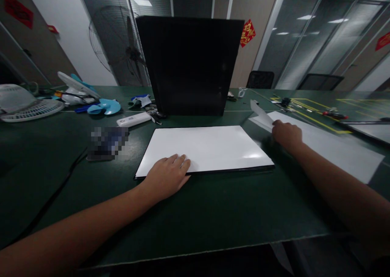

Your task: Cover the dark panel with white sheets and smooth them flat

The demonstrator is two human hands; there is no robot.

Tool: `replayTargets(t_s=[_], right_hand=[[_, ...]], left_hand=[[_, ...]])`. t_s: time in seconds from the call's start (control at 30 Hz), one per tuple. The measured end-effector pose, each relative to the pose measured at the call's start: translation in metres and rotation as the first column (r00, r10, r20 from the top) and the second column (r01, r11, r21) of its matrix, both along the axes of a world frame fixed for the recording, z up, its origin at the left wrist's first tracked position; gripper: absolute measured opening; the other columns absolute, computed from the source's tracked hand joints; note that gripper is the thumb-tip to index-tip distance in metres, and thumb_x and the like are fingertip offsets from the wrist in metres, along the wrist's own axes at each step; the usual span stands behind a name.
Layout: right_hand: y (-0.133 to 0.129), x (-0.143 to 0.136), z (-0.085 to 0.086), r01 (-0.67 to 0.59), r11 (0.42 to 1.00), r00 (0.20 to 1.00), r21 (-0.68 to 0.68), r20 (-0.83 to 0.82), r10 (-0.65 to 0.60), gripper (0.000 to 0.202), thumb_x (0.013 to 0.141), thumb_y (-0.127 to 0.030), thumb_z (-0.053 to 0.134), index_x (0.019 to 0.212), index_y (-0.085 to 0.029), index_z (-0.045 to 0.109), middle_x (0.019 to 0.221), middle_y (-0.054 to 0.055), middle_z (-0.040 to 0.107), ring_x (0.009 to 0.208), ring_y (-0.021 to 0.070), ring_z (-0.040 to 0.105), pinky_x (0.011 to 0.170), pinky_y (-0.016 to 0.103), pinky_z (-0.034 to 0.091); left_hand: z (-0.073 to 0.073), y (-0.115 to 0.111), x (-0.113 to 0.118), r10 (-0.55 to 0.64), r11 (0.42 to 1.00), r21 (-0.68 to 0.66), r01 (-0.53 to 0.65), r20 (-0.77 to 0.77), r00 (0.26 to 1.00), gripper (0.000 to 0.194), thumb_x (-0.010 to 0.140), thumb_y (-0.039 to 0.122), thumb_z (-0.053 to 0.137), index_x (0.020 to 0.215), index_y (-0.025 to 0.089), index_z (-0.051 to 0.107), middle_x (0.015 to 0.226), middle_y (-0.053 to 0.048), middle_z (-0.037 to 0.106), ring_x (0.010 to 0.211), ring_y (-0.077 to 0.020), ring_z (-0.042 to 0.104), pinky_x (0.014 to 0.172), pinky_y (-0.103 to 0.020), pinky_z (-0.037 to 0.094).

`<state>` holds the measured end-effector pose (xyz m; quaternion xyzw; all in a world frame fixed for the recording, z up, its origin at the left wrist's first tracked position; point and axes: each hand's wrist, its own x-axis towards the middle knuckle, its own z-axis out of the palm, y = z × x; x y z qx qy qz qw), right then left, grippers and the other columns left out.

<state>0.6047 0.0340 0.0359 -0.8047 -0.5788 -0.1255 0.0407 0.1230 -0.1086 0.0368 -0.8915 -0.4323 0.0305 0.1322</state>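
A flat white panel (210,145) with a dark rim lies on the green table in front of me. My left hand (167,175) is at its front edge, fingers on the white face and thumb below the rim, holding the edge. Off to the right, my right hand (288,137) pinches the near-left part of a thin white sheet (323,141). A corner of this sheet stands curled up beyond my fingers, while the rest lies on the table. My right thumb is partly hidden.
Behind the panel stands a large black screen (190,66). Fan parts, including a white grille (36,108) and blue blades (105,106), lie at the left. A white handheld device (134,119) and a blurred-out object (108,143) are nearer. Small tools (335,115) lie far right.
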Motion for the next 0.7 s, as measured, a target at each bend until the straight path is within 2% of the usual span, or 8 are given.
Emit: replayTargets(t_s=[0.1,0.17,0.27,0.4,0.53,0.6,0.7], right_hand=[[-0.016,-0.036,0.013,-0.102,0.993,0.99,0.06,0.103,0.096,0.049,0.105,-0.035,0.036,0.14,-0.013,0.062,0.109,0.027,0.073,0.094,0.0384,0.071,0.081,0.049,0.052],[-0.031,-0.066,0.019,-0.21,0.977,0.962,0.045,0.185,0.199,0.048,0.106,-0.031,0.031,0.137,-0.015,0.064,0.105,0.022,0.075,0.088,0.0353,0.073,0.077,0.046,0.052],[-0.059,-0.111,0.022,-0.418,0.907,0.878,-0.042,0.236,0.416,0.046,0.107,-0.031,0.033,0.14,-0.019,0.064,0.1,0.015,0.078,0.079,0.0299,0.073,0.068,0.039,0.052],[-0.093,-0.154,0.019,-0.644,0.742,0.711,-0.186,0.213,0.67,0.038,0.106,-0.029,0.044,0.134,-0.022,0.069,0.102,0.01,0.08,0.081,0.0257,0.074,0.064,0.033,0.053],[-0.109,-0.169,0.013,-0.814,0.533,0.501,-0.229,0.186,0.845,0.033,0.099,-0.02,0.06,0.13,-0.022,0.07,0.117,0.01,0.078,0.094,0.0243,0.075,0.077,0.034,0.058],[-0.11,-0.169,0.008,-0.878,0.438,0.408,-0.193,0.176,0.896,0.034,0.098,-0.018,0.062,0.131,-0.021,0.069,0.121,0.011,0.078,0.098,0.0243,0.075,0.081,0.036,0.06],[-0.109,-0.167,0.001,-0.947,0.302,0.282,-0.11,0.168,0.945,0.031,0.101,-0.02,0.058,0.13,-0.02,0.07,0.122,0.011,0.077,0.101,0.0244,0.076,0.083,0.039,0.061]], left_hand=[[0.0,0.0,0.001,0.004,1.0,0.0,-0.004,0.001,1.0,0.044,0.105,0.038,0.058,0.141,0.014,0.06,0.148,-0.019,0.063,0.132,-0.0346,0.064,0.1,-0.05,0.06],[0.0,0.0,0.001,0.005,1.0,0.001,-0.005,0.006,1.0,0.043,0.104,0.038,0.059,0.14,0.014,0.061,0.147,-0.019,0.063,0.131,-0.0347,0.065,0.099,-0.049,0.06],[-0.002,-0.001,0.0,-0.016,0.999,0.033,0.015,0.036,0.999,0.044,0.102,0.037,0.062,0.139,0.013,0.062,0.147,-0.019,0.063,0.133,-0.0367,0.063,0.1,-0.051,0.06],[-0.006,-0.003,-0.004,-0.157,0.962,0.241,0.132,0.09,0.983,0.051,0.098,0.032,0.069,0.143,0.01,0.058,0.153,-0.023,0.056,0.142,-0.0386,0.055,0.11,-0.052,0.053],[-0.009,-0.005,-0.006,-0.363,0.818,0.504,0.277,0.079,0.928,0.056,0.098,0.018,0.066,0.152,0.014,0.05,0.159,-0.02,0.05,0.151,-0.0343,0.043,0.121,-0.048,0.043],[-0.008,-0.006,-0.006,-0.408,0.77,0.56,0.305,0.065,0.911,0.059,0.099,0.016,0.064,0.155,0.017,0.046,0.163,-0.017,0.046,0.154,-0.0326,0.039,0.124,-0.048,0.039],[-0.007,-0.005,-0.006,-0.401,0.781,0.536,0.321,0.035,0.916,0.051,0.101,0.017,0.061,0.152,0.02,0.052,0.16,-0.014,0.051,0.15,-0.0316,0.045,0.122,-0.048,0.041]])
